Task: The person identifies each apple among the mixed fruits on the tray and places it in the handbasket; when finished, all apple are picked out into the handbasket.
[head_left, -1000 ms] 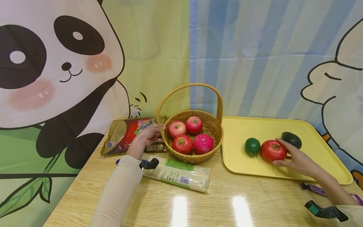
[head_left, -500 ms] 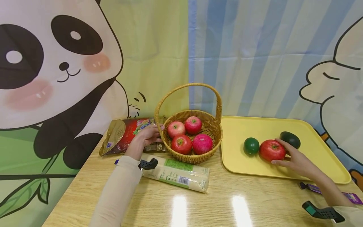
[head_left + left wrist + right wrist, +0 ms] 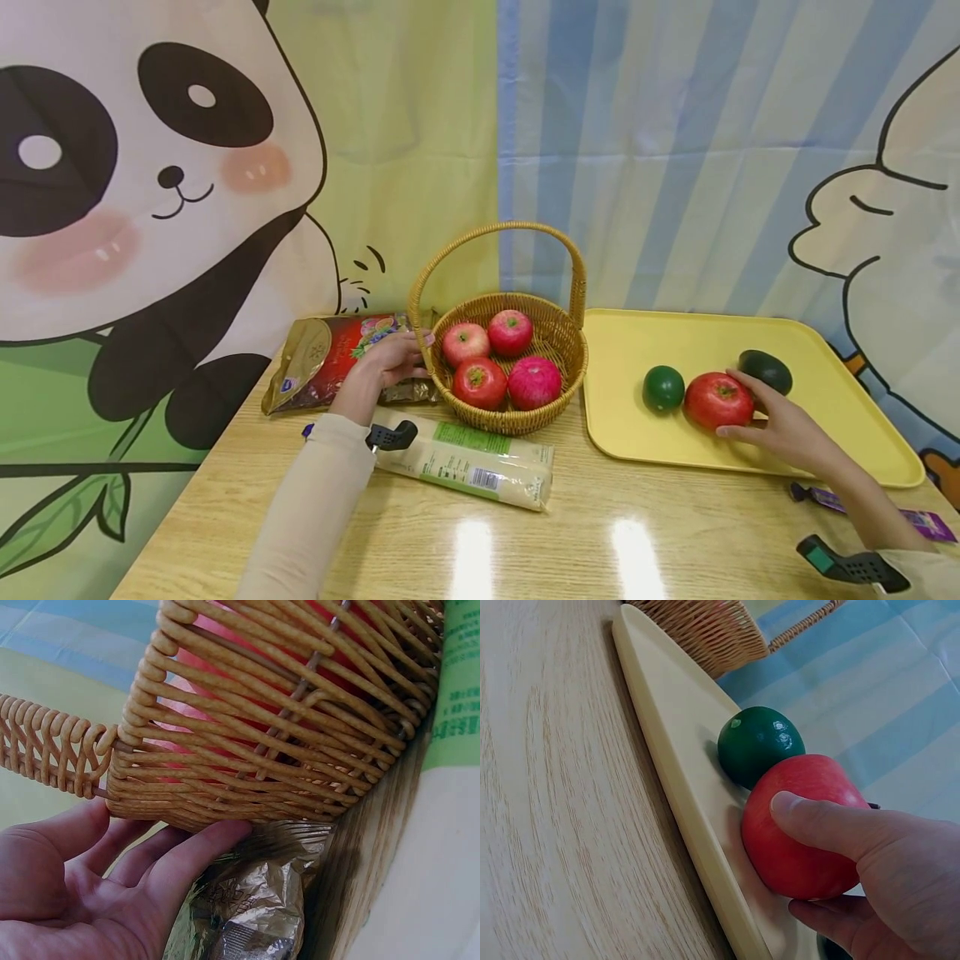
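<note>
My right hand (image 3: 787, 429) grips a large red apple (image 3: 718, 402) on the yellow tray (image 3: 626, 342), thumb on the near side and fingers behind. In the right wrist view the thumb lies across the apple (image 3: 795, 851), with fingertips beneath it. A green lime-like fruit (image 3: 663, 388) sits against its left, and a dark green oval fruit (image 3: 765, 372) lies behind. On the left, my left hand (image 3: 390, 360) touches the outside of the wicker basket (image 3: 573, 354) near the handle's foot. In the left wrist view, its fingers rest along the woven wall (image 3: 247, 761). Several red and pink fruits (image 3: 480, 383) fill the basket.
A red and gold bag (image 3: 318, 354) lies behind the left hand, partly under it. In front of the basket is a long white and green package (image 3: 480, 467). Right of the tray's front edge lies a purple-wrapped stick (image 3: 926, 525). A patterned curtain (image 3: 420, 125) hangs behind.
The view shifts very slightly. Both hands keep their places, left at the basket and right on the apple.
</note>
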### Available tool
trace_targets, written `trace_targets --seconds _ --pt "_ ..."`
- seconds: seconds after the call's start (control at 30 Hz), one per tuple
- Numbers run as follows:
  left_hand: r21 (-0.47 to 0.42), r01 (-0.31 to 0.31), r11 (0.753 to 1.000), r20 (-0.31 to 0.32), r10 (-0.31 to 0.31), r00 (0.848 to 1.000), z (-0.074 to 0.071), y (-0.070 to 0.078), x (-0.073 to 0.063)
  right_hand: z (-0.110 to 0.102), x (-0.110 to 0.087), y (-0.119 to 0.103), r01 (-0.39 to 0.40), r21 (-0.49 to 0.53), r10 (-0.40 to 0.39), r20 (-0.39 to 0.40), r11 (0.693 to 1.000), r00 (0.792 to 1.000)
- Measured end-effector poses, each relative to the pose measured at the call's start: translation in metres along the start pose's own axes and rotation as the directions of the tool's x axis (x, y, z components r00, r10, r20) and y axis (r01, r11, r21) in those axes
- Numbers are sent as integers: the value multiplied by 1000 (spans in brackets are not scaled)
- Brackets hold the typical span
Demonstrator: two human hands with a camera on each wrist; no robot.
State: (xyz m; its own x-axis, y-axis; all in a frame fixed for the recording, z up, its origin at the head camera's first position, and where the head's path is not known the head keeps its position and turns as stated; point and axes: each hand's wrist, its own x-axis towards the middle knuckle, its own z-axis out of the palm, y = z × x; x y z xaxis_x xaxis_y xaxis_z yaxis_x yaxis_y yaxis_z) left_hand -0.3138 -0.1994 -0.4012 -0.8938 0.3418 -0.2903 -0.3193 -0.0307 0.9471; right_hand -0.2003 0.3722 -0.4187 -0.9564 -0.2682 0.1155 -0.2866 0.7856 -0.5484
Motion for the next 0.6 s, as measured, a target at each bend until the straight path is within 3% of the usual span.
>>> trace_targets --seconds 0.6 --pt "-4 -7 1000 16 7 1000 1 0 -1 -14 -1 -9 13 -1 -13 -42 1000 999"
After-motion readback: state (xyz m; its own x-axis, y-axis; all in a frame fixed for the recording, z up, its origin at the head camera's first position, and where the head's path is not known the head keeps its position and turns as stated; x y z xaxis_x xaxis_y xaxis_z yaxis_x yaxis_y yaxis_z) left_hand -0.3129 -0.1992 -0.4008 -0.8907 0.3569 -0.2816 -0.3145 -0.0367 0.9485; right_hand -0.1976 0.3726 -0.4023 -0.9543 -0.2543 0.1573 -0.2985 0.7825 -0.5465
